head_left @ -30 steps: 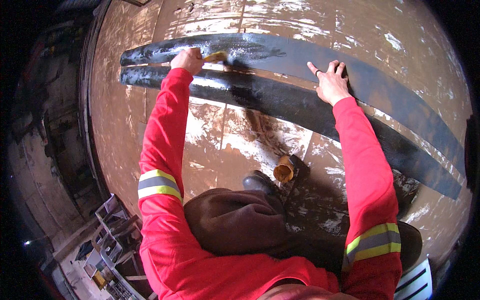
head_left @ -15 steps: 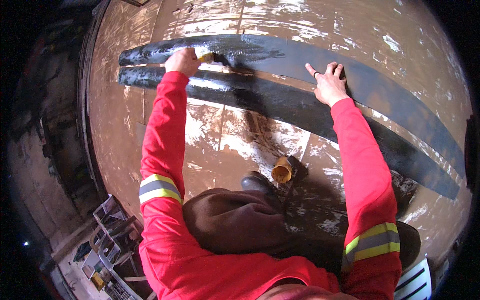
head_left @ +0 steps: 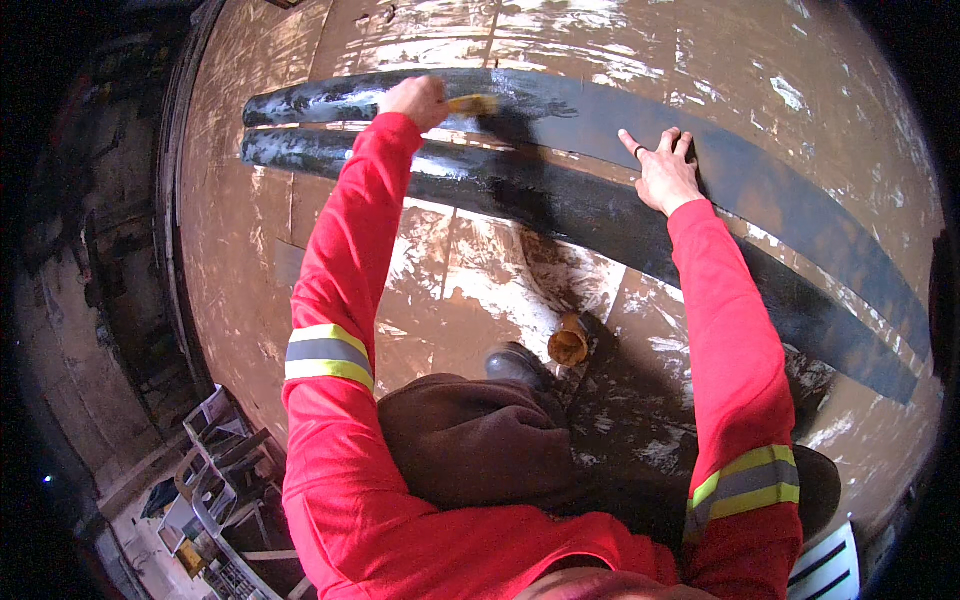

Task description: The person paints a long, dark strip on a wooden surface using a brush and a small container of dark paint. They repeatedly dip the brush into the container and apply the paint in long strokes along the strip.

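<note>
My left hand (head_left: 415, 103) is closed around the yellow handle of a paintbrush (head_left: 472, 104). The bristles meet the far dark strip (head_left: 780, 175), a long curved piece lying flat; its left part looks wet and glossy, its right part duller grey. Fingers spread, my right hand (head_left: 667, 172) rests at that strip's near edge and grips nothing. Just nearer lies a second long dark strip (head_left: 600, 208), black and partly shiny, with a narrow gap between the two. My right forearm covers a stretch of the near strip.
A small yellow-brown pot (head_left: 568, 343) stands on the brown, white-smeared floor (head_left: 400, 330), beside my dark boot (head_left: 517, 365). Stacked frames, perhaps chairs (head_left: 235, 450), fill the lower left. A white slatted object (head_left: 828, 568) shows at lower right.
My left hand and the brush have moved right along the far strip. My right hand stays in nearly the same place.
</note>
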The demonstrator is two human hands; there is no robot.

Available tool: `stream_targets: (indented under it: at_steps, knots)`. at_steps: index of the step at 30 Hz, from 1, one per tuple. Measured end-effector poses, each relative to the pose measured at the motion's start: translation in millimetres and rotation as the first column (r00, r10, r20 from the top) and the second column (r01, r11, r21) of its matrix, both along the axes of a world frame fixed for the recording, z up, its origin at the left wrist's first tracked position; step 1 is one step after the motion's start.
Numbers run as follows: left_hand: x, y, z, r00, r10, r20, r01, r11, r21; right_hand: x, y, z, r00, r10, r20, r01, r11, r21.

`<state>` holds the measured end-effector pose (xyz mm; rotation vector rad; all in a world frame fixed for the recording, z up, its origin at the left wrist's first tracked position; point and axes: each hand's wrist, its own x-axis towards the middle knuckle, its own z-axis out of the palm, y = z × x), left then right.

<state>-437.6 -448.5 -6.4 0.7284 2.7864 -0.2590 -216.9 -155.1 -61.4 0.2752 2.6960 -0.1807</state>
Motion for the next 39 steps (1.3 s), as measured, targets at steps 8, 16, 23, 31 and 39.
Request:
stream_targets:
  at_steps: [8, 16, 23, 31, 39]
  knots:
    - [-41.0, -33.6, 13.1, 0.921, 0.103, -0.376, -0.19, 0.961, -0.202, -0.2, 1.7, 4.3, 1.0, 0.005, -0.002, -0.005, 1.0, -0.003]
    - [-29.5, 44.2, 12.2, 0.979, -0.125, 0.159, 0.067, 0.942, 0.328, -1.6, 2.6, -1.1, 1.0, 0.014, -0.001, -0.014, 1.0, 0.01]
    - [-2.0, 81.9, -15.2, 0.98, -0.2, 0.01, 0.197, 0.972, 0.125, 5.0, 7.9, -7.0, 0.998, 0.008, -0.066, -0.008, 1.0, 0.003]
    - [10.1, 58.0, 1.6, 0.994, -0.081, -0.076, 0.068, 0.984, -0.164, 0.3, 9.2, -4.9, 0.999, 0.012, 0.038, -0.011, 1.0, -0.017]
    - [47.1, 140.3, 5.2, 0.974, -0.226, -0.032, 0.227, 0.948, 0.221, 3.9, 19.1, -1.7, 1.0, -0.013, -0.028, 0.009, 0.991, -0.134]
